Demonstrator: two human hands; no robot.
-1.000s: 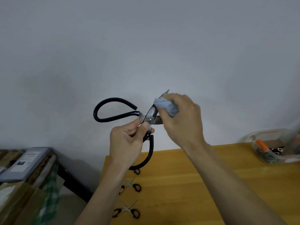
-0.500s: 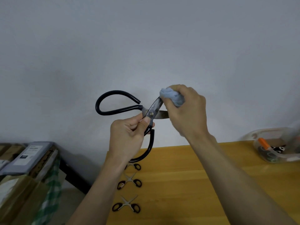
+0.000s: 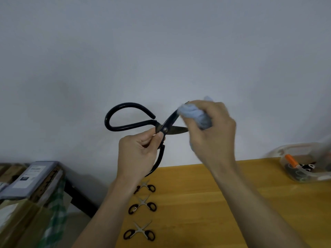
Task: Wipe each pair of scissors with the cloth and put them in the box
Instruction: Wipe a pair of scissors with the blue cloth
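Up against the grey wall (image 3: 161,51), your left hand (image 3: 138,156) pinches the big black scissors (image 3: 143,122) near the pivot; your right hand (image 3: 213,129) clamps the blue cloth (image 3: 192,113) on 1 blade. Far right on the wooden worktop (image 3: 206,203) sits the box (image 3: 290,176); 3 small scissors (image 3: 142,205) lie near. No writing is legible.

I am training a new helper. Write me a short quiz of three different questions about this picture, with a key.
1. True or false: the big scissors are held open.
2. Which hand holds the cloth? A) left B) right C) neither
3. How many small scissors lie on the table?

Key:
1. True; the blades are spread, and the left hand grips near the pivot.
2. B; the right hand presses the cloth on the upper blade.
3. Three, in a row near the table's left edge.
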